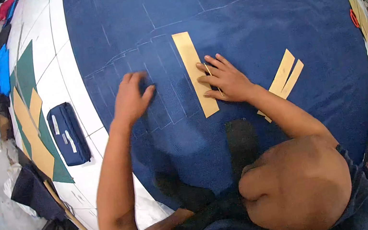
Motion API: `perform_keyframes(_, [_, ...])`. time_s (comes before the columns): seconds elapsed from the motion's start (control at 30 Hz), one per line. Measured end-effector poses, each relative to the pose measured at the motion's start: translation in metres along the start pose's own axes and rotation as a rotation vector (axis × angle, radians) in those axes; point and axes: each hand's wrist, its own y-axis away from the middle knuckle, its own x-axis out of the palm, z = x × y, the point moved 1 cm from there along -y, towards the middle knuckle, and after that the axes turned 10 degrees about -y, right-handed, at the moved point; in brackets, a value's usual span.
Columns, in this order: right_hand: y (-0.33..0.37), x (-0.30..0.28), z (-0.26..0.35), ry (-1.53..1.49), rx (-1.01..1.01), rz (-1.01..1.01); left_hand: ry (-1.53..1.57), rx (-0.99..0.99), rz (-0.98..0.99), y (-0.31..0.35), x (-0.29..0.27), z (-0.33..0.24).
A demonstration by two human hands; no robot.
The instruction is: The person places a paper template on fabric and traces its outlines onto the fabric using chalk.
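Across a broad sheet of dark blue cloth (281,25), a person's right hand (227,81) rests with fingers spread, their tips on the right edge of a long, straight tan strip (185,49), apparently card. A slender yellow stick (207,68) lies along those fingers; whether it is gripped cannot be told. To the strip's left, the left hand (132,99), slightly blurred, appears empty, thumb apart from loosely bent fingers; contact with the cloth is unclear. Pale, thin drawn lines (154,27) run about the strip in a stepped row. Good work here would likely mean pressing the strip flat, fingertips well back from the edge in use, checking that edge against the neighbouring line at both ends, and smoothing the cloth so nothing skids. Right of the hands lie narrow loose tan strips (281,72); farther left, on a white surface (46,31), sits a dark blue zippered fabric case (77,133), near tan pieces (26,117) on green material (27,68).
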Motion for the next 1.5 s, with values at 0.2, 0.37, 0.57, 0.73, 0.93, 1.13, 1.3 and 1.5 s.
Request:
perform_keyframes(0.2, [0.001,0.004,0.001,-0.004,0.03,-0.011,0.002,0.162,-0.142,-0.042,0.037,-0.055])
perform_keyframes(0.37, [-0.003,0.004,0.007,0.023,0.117,0.018,-0.112,0.266,-0.044,-0.051,0.045,-0.063])
perform_keyframes(0.57, [-0.013,0.005,0.006,0.049,0.12,0.015,-0.153,0.282,-0.042,-0.07,0.041,-0.06])
perform_keyframes(0.73, [-0.014,0.001,0.002,0.044,0.116,0.024,-0.148,0.26,-0.012,-0.076,0.038,-0.062])
perform_keyframes(0.93, [-0.015,0.002,0.002,0.03,0.104,0.029,-0.147,0.279,-0.056,-0.076,0.042,-0.057])
perform_keyframes(1.13, [-0.013,0.002,0.001,0.038,0.108,0.024,-0.201,0.249,-0.041,-0.078,0.039,-0.063])
perform_keyframes(1.3, [-0.013,0.002,0.002,0.028,0.125,0.052,-0.206,0.268,-0.052,-0.076,0.038,-0.062])
perform_keyframes(1.5, [-0.012,0.002,0.002,0.022,0.103,0.021,-0.215,0.27,0.011,-0.079,0.035,-0.061])
